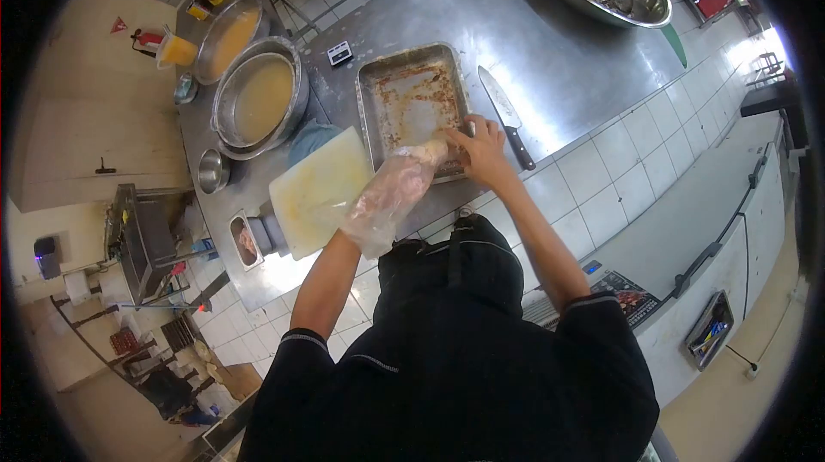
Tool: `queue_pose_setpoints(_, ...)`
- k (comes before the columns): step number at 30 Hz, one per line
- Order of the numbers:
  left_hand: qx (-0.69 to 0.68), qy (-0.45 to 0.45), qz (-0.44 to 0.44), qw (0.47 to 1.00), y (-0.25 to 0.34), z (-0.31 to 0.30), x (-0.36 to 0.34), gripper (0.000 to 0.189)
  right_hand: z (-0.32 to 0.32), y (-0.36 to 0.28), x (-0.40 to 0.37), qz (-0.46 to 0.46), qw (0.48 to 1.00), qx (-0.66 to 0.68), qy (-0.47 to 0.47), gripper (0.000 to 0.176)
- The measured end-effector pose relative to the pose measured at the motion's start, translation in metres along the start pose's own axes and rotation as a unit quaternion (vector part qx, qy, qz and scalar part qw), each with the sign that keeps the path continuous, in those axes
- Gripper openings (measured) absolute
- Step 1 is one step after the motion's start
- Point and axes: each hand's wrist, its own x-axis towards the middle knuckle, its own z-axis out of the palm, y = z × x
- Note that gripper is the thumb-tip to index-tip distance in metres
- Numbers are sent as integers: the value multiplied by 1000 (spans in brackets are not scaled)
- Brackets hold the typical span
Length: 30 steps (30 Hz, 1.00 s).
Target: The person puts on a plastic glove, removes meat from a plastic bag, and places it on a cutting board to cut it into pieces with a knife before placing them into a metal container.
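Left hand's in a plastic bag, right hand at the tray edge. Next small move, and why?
Probably the right hand tugs the plastic bag by its tip, snugging it over the left hand. The bag sits loose and crumpled, its tip meets the right fingers at the near rim of the tray, and the knife lies untouched beside it. Whether those fingers already grip is unclear.

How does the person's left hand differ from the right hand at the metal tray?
The left hand is wrapped in a clear plastic bag up the forearm; the right hand is bare. The left hand lies nearer the cutting board, the right hand nearer the knife. Both rest at the near rim of the dirty metal tray.
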Motion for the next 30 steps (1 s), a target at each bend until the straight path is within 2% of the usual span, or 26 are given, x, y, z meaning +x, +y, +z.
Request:
queue_pose_setpoints(5,-32,-2,1,999,-1,-3,-11,35,4,16,15,-78,996,47,-14,20)
queue_pose_setpoints(8,-55,9,3,998,-5,-1,-11,35,11,13,13,-84,994,75,-15,12)
queue_pose_setpoints(12,-186,20,-51,981,11,8,-13,28,21,-4,5,-89,992,87,-21,16)
queue_pose_setpoints(15,-318,-25,-77,944,2,15,-6,20,26,-10,-2,-98,992,75,-34,19)
queue_pose_setpoints(16,-181,-50,-25,982,-4,14,0,18,27,-9,-5,-97,992,74,-37,19)
queue_pose_setpoints(17,-42,-60,31,997,-9,14,5,17,27,-7,-8,-96,992,73,-41,20)
queue_pose_setpoints(18,286,-62,138,946,-5,13,12,16,25,-5,-10,-88,993,73,-38,20)
queue_pose_setpoints(19,579,-56,227,781,-2,13,15,16,22,-2,-12,-80,993,73,-36,19)
queue_pose_setpoints(21,532,-12,238,812,4,18,14,14,20,2,-16,-63,995,78,-30,18)
queue_pose_setpoints(24,380,-32,157,911,-1,12,17,17,16,12,-18,-49,996,77,-18,17)
queue_pose_setpoints(26,317,-22,101,943,-22,12,16,19,13,15,-21,-51,996,66,-19,16)
queue_pose_setpoints(28,331,45,84,939,-32,12,17,21,12,16,-22,-43,998,39,-10,14)
queue_pose_setpoints(30,447,-5,40,894,-28,9,19,20,12,18,-22,-33,999,6,-9,13)
